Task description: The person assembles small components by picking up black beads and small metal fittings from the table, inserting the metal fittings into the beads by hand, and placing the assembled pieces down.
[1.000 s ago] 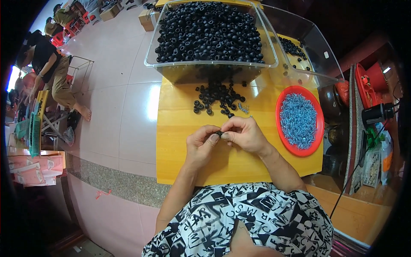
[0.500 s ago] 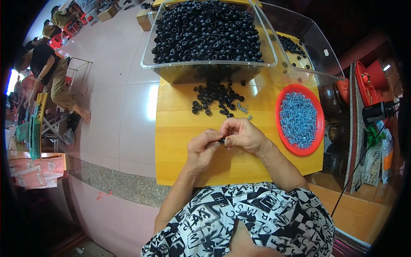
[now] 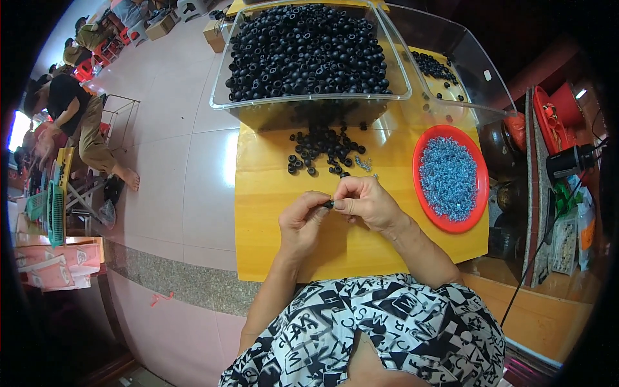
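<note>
The person's left fingers point(image 3: 313, 198) and right fingers point(image 3: 353, 188) meet above the yellow counter point(image 3: 258, 222), both pinching one small black piece point(image 3: 329, 204) at their tips. Just beyond the fingers lies a loose heap of black pieces point(image 3: 317, 147), with a few silvery bits point(image 3: 363, 164) beside it. Farther beyond stands a clear bin point(image 3: 309, 99) full of similar pieces. Right of the fingers, a red plate point(image 3: 449, 226) holds many tiny bluish parts point(image 3: 449, 180).
</note>
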A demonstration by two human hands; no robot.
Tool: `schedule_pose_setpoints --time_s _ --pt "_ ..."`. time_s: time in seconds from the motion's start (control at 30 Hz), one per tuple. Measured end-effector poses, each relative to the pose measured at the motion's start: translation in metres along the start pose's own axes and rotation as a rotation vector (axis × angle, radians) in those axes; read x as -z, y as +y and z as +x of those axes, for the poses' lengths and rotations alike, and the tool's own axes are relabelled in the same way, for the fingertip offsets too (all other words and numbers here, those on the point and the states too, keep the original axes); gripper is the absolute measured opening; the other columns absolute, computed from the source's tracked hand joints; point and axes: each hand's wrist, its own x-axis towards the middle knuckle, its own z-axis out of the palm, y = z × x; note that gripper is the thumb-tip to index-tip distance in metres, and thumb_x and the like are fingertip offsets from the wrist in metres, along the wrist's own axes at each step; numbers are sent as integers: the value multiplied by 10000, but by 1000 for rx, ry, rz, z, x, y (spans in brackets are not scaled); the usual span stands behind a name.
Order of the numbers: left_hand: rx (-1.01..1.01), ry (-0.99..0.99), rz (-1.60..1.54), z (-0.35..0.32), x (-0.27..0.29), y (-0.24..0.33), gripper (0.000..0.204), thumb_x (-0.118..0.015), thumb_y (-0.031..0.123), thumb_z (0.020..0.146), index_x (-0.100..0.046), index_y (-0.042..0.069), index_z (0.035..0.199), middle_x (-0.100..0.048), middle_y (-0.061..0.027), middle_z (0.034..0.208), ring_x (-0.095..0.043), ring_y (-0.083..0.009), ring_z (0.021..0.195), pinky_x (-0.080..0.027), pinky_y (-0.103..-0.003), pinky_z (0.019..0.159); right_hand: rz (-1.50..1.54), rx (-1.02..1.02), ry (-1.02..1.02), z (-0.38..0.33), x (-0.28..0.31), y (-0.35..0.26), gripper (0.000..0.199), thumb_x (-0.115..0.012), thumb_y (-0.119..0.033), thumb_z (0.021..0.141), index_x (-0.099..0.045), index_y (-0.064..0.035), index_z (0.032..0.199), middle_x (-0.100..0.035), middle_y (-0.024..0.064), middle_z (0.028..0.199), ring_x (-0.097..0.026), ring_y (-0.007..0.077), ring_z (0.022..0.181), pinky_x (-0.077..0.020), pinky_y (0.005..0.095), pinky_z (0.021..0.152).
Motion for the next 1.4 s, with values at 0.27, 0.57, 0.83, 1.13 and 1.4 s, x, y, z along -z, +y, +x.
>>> schedule_pose_setpoints --time_s 0.27,0.57,0.83,1.13,1.4 --pt "69 -22 -186 -1 0 3 135 -603 82 780 -567 -7 874 -524 -79 902 -495 -131 804 -403 -235 708 244 -160 -112 3 3 1 121 -632 -128 774 -554 -37 762 -539 2 681 -496 68 554 -392 180 472" --pt "114 -8 -471 1 0 4 201 -604 120 785 -588 19 959 -437 -120 1105 -459 -200 972 -386 -300 831 -30 74 -122 -4 -15 -3 224 -561 -122 829 -568 19 1003 -571 14 797 -513 55 667 -443 191 587" --pt "-14 -58 -416 3 1 -4 214 -569 86 801 -594 42 1009 -461 -132 1102 -451 -249 1050 -372 -335 896 -364 325 5 -9 -27 -6 182 -606 -85 781 -554 29 913 -552 70 789 -531 114 697 -432 244 593" --pt "151 -22 -812 5 1 -5 160 -582 97 794 -606 42 942 -483 -116 1068 -472 -232 1024 -397 -335 882 -533 450 86 -9 -34 0 205 -632 -89 754 -556 21 909 -563 118 788 -568 194 705 -449 277 620" --pt "126 -83 -729 3 4 -5 154 -593 88 783 -610 28 924 -479 -118 1065 -475 -227 1007 -392 -321 879 -515 444 22 -7 -33 -1 208 -620 -141 779 -559 25 887 -560 100 754 -554 159 683 -441 262 598"
